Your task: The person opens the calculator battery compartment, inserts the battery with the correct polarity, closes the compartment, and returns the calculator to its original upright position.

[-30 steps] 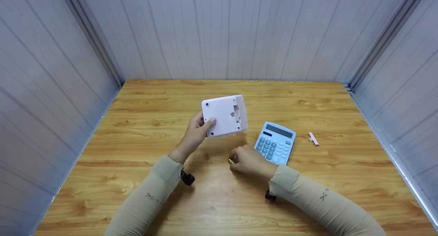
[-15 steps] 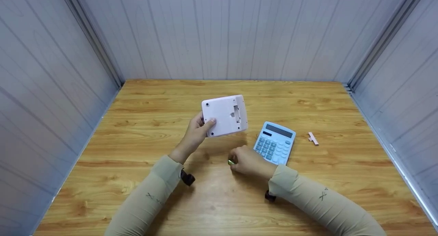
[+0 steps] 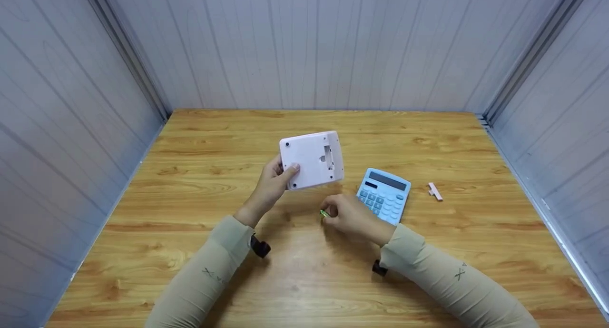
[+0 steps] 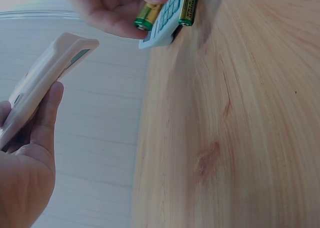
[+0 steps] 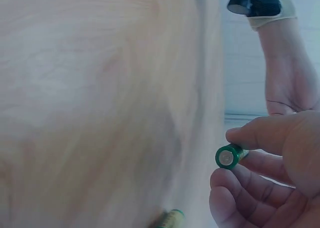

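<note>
My left hand (image 3: 267, 187) grips a pale pink calculator (image 3: 309, 161) by one end, thumb over its back. The back faces up, and its battery compartment (image 3: 329, 157) is uncovered; I see no battery in it. Between thumb and fingers of my right hand (image 3: 356, 217) a green and gold battery (image 5: 228, 157) is pinched, just above the table. A second such battery (image 4: 188, 9) lies on the wooden surface near that hand; in the head view it is hidden. Beside the right hand lies a light blue calculator (image 3: 391, 197), keys up, partly covered by the hand.
A small pale pink battery cover (image 3: 435, 192) with a tab lies right of the blue calculator. The wood-grain table (image 3: 228, 142) is bounded by pale panel walls (image 3: 304, 47) at the back and both sides.
My right hand has risen slightly and moved a little away from me with the battery, whose end now shows more. The left hand and pink calculator have stayed nearly still.
</note>
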The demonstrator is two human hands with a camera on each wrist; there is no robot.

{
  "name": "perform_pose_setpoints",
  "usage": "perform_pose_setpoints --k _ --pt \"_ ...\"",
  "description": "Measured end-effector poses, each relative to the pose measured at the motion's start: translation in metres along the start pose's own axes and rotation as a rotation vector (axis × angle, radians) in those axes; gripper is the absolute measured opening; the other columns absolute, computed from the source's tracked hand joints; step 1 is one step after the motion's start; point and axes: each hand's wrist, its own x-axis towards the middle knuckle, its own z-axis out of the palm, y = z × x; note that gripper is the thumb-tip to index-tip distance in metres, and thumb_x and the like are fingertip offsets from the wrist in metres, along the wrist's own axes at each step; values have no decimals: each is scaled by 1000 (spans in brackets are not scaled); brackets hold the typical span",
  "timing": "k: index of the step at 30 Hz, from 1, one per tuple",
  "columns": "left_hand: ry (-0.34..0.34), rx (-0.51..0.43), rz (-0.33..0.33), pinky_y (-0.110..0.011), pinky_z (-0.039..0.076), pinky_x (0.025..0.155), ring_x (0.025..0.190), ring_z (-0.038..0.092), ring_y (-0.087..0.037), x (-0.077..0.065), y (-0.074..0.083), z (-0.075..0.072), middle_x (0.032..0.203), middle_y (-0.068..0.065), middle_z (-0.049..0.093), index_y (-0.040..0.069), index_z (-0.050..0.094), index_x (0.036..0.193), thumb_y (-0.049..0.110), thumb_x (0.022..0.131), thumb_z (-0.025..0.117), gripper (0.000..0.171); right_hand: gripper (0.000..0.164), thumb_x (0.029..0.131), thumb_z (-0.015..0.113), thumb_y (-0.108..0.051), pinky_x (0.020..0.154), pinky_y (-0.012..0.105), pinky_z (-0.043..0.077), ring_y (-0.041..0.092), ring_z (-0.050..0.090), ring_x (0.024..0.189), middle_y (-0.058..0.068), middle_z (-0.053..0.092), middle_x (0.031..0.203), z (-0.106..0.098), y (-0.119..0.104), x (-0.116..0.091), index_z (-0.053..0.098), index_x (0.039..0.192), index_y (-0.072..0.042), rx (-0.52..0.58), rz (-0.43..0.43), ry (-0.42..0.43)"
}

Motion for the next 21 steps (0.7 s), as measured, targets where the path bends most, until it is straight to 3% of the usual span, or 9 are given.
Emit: perform_pose_setpoints --k 8,16,21 --pt "10 5 -7 -38 67 92 113 77 -27 -1 0 0 131 -26 72 -5 55 148 4 111 55 38 20 89 83 -3 66 24 51 7 59 71 5 75 82 -16 -7 -6 79 109 1 30 -59 53" --pt "-9 -7 -4 -41 67 94 117 76 -30 -1 0 0 134 -26 71 -4 54 150 4 112 55 39 17 93 80 -7 68 26 53 8 61 74 1 73 84 -32 -16 -13 80 109 -5 42 -33 101" --pt "-11 -19 2 -40 67 92 113 76 -27 -1 -3 1 131 -26 72 -5 54 150 3 111 55 39 18 93 79 -8 67 25 51 7 59 71 1 71 78 -42 -16 -14 81 110 -2 33 -55 158"
